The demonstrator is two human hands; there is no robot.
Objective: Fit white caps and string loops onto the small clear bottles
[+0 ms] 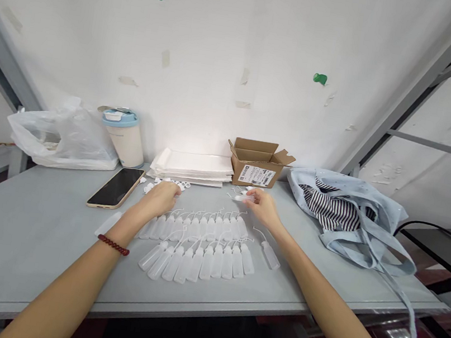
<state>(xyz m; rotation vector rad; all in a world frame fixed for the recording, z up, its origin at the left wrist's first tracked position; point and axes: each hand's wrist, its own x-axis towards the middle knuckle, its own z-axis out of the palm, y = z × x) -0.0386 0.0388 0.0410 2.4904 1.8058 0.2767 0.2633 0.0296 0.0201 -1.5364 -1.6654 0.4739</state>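
My left hand [160,198], with a red beaded bracelet [113,244] below its wrist, is at a pile of small white plastic caps [151,185]. Its fingers are bent together, and whatever lies between them is hidden. My right hand [263,205] pinches a small translucent squeeze bottle [242,197] beyond the rows. Two rows of similar bottles lie between my arms, the front row [207,262] and the back row [200,227], with thin white strands at their tops. A single bottle [270,255] rests beside my right forearm, and another [107,224] by my left wrist.
On the grey table [26,252] stand a cup with a blue lid [124,137] and an open cardboard box [256,168]. A phone [115,189], white plastic bag [63,136], stack of white envelopes [192,167] and light blue cloth bag [379,214] lie around the work.
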